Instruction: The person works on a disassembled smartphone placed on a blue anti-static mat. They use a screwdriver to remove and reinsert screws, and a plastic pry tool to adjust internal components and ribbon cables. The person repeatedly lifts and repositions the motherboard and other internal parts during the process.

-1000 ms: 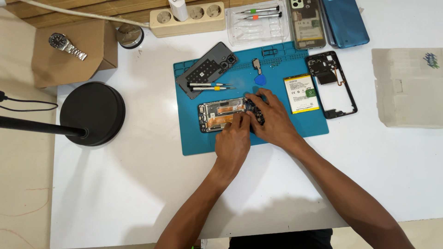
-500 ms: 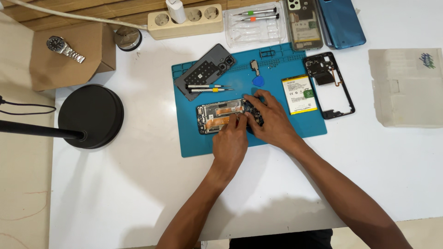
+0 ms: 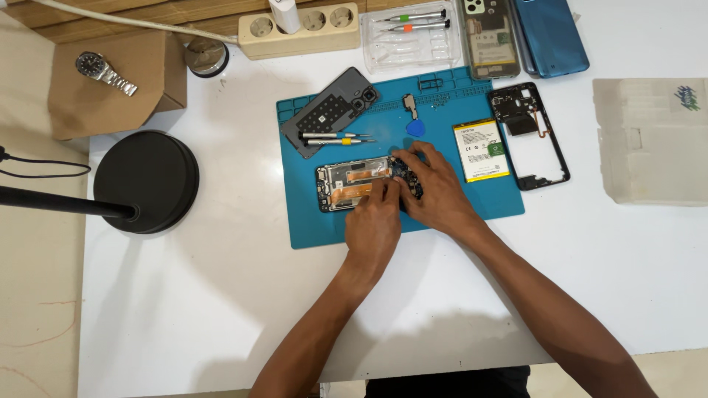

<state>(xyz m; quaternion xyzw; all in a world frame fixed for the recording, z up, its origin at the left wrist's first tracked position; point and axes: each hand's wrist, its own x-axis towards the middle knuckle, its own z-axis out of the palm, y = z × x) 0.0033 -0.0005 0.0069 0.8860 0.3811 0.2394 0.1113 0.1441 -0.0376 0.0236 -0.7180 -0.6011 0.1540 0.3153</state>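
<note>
Little had shifted since the earlier frames: both hands, left hand (image 3: 374, 221) and right hand (image 3: 436, 193), stayed pressed with narrow fingertips on the opened phone chassis (image 3: 359, 183) on the blue repair mat (image 3: 332, 221), seemingly working a small internal part that needed delicate, steady prying.

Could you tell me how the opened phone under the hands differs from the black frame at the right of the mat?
The opened phone lies crosswise, filled with parts, under the left hand and right hand. The black frame lies lengthwise, mostly hollow and untouched, half off the mat.
</note>
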